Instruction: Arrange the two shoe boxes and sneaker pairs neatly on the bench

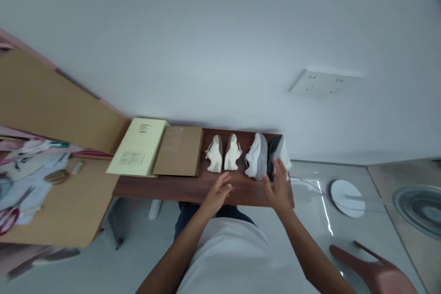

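Note:
On a dark wooden bench (pixel 179 187) stand two pairs of shoes. One pair is cream, a left sneaker (pixel 215 154) beside a right sneaker (pixel 232 153). To their right is a white and grey sneaker (pixel 255 156), and close against it a shoe with dark and whitish parts (pixel 283 148). My left hand (pixel 217 195) hovers near the bench's front edge below the cream pair, fingers apart and holding nothing. Fingers spread, my right hand (pixel 277 188) is in front of the dark and whitish shoe and partly covers it; whether it touches the shoe I cannot tell.
A pale yellow box (pixel 141 144) and a brown cardboard box (pixel 179 149) lie on the bench's left end. At the left, a desk (pixel 79 202) holds red-handled scissors (pixel 10 216) and papers. A reddish chair (pixel 382 268) and a white disc (pixel 347 197) are on the right.

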Tool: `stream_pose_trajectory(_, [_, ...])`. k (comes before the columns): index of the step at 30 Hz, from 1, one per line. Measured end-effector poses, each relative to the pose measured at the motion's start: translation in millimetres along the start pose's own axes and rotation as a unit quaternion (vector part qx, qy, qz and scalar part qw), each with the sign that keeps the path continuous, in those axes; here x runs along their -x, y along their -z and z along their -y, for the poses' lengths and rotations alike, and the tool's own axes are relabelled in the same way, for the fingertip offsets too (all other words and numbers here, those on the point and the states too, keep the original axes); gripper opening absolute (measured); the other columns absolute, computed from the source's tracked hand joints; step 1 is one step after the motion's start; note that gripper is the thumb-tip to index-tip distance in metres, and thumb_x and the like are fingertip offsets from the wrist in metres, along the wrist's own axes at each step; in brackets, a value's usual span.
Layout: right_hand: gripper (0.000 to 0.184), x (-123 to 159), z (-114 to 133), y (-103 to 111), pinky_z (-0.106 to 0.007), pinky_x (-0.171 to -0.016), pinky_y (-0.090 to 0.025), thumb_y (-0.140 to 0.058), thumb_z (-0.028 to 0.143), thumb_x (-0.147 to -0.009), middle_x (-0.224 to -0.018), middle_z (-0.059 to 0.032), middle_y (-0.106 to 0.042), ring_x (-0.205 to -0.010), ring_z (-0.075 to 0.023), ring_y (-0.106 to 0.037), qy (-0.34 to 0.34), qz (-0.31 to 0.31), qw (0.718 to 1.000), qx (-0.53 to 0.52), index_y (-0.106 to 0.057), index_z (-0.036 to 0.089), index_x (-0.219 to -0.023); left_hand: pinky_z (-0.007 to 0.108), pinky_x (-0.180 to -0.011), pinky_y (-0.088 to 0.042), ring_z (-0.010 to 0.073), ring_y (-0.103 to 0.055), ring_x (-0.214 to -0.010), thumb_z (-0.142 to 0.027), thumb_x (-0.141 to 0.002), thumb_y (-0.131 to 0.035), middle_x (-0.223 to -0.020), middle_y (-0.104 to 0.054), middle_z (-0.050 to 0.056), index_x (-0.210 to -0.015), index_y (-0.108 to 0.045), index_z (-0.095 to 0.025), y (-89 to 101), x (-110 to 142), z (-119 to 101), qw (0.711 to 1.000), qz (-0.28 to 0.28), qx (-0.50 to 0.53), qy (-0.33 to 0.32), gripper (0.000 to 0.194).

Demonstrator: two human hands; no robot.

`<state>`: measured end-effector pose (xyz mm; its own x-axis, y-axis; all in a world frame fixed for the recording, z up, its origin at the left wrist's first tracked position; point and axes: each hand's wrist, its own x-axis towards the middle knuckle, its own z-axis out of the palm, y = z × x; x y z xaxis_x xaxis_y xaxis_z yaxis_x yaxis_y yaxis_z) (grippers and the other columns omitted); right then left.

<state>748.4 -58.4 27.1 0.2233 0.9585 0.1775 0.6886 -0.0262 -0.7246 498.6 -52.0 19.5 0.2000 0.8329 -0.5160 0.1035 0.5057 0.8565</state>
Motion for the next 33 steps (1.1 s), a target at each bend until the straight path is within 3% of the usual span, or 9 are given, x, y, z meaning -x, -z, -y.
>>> stream_pose_trajectory(4, [0.075, 13, 91, -60, -0.057, -0.117, -0.038, -0.058, 0.052, -0.092, -0.164, -0.0182, -0.028, -0.151, -0.0361, -0.030, 0.065, 0.177, 0.981, -0.044, -0.035, 0.022, -0.157, 0.042, -0.100, -0.054, 0.0247, -0.067, -0.119, -0.038, -0.094, -0.055, -0.145, -0.059, 0.016, -0.147, -0.048, -0.023, 96.1, 37, 6, 0.978, -0.171, -0.083, -0.080, 0.056])
stream_pose_trajectory(7, [0.072, 20, 154, -127, -0.058, -0.121, -0.031, -0.065, 0.047, -0.088, -0.166, -0.0160, -0.027, -0.152, -0.0373, -0.028, 0.126, 0.258, 0.958, 0.004, -0.045, 0.022, -0.152, 0.048, -0.113, -0.044, 0.0270, -0.056, -0.134, -0.036, -0.091, -0.057, -0.146, -0.057, 0.016, -0.142, -0.051, -0.019, 169.9, 44, 13, 0.935, -0.289, -0.172, -0.113, 0.054])
stream_pose_trajectory(9, [0.066, 22, 190, -178, -0.062, -0.121, -0.025, -0.067, 0.043, -0.088, -0.166, -0.0146, -0.029, -0.152, -0.0400, -0.026, 0.149, 0.298, 0.940, 0.070, -0.050, 0.024, -0.149, 0.050, -0.117, -0.040, 0.0283, -0.053, -0.137, -0.033, -0.089, -0.059, -0.145, -0.057, 0.017, -0.139, -0.053, -0.017, 215.6, 42, 14, 0.911, -0.337, -0.210, -0.116, 0.053])
stream_pose_trajectory(12, [0.072, 20, 224, -246, -0.071, -0.119, -0.017, -0.069, 0.037, -0.088, -0.168, -0.0153, -0.026, -0.154, -0.0443, -0.019, 0.152, 0.323, 0.919, 0.167, -0.044, 0.025, -0.154, 0.050, -0.114, -0.043, 0.0279, -0.059, -0.130, -0.030, -0.088, -0.058, -0.142, -0.059, 0.017, -0.138, -0.054, -0.017, 272.7, 33, 9, 0.913, -0.318, -0.232, -0.110, 0.052])
stream_pose_trajectory(15, [0.078, 20, 225, -289, -0.077, -0.115, -0.014, -0.069, 0.035, -0.087, -0.168, -0.0145, -0.024, -0.154, -0.0456, -0.016, 0.126, 0.299, 0.922, 0.210, -0.035, 0.029, -0.158, 0.049, -0.115, -0.042, 0.0276, -0.056, -0.133, -0.030, -0.088, -0.057, -0.144, -0.057, 0.016, -0.141, -0.052, -0.018, 315.9, 25, 3, 0.919, -0.271, -0.256, -0.129, 0.054])
stream_pose_trajectory(19, [0.072, 24, 205, -304, -0.075, -0.117, -0.009, -0.066, 0.026, -0.089, -0.167, -0.0099, -0.028, -0.154, -0.0428, -0.016, 0.113, 0.263, 0.931, 0.228, -0.039, 0.033, -0.156, 0.048, -0.122, -0.034, 0.0281, -0.047, -0.143, -0.030, -0.089, -0.057, -0.149, -0.053, 0.017, -0.143, -0.049, -0.016, 362.8, 23, 7, 0.913, -0.265, -0.279, -0.136, 0.056])
stream_pose_trajectory(26, [0.068, 15, 196, -296, -0.074, -0.117, -0.005, -0.064, 0.027, -0.090, -0.165, -0.0091, -0.034, -0.154, -0.0418, -0.018, 0.076, 0.221, 0.947, 0.220, -0.043, 0.032, -0.154, 0.050, -0.120, -0.036, 0.0295, -0.051, -0.138, -0.027, -0.087, -0.058, -0.143, -0.058, 0.017, -0.138, -0.054, -0.015, 428.1, 26, 20, 0.925, -0.211, -0.296, -0.114, 0.052])
stream_pose_trajectory(30, [0.070, 15, 209, -287, -0.072, -0.118, -0.006, -0.069, 0.036, -0.086, -0.165, -0.0102, -0.034, -0.154, -0.0429, -0.018, 0.076, 0.214, 0.954, 0.195, -0.046, 0.030, -0.153, 0.050, -0.118, -0.039, 0.0292, -0.052, -0.136, -0.028, -0.086, -0.059, -0.142, -0.057, 0.017, -0.138, -0.054, -0.016, 446.3, 23, 8, 0.926, -0.214, -0.285, -0.123, 0.054])
stream_pose_trajectory(33, [0.078, 23, 244, -288, -0.067, -0.121, -0.012, -0.067, 0.047, -0.087, -0.168, -0.0130, -0.026, -0.155, -0.0419, -0.014, 0.058, 0.181, 0.972, 0.138, -0.040, 0.025, -0.156, 0.048, -0.120, -0.036, 0.0277, -0.050, -0.139, -0.030, -0.088, -0.059, -0.145, -0.055, 0.016, -0.141, -0.051, -0.017, 448.8, 24, -5, 0.929, -0.213, -0.271, -0.137, 0.055])
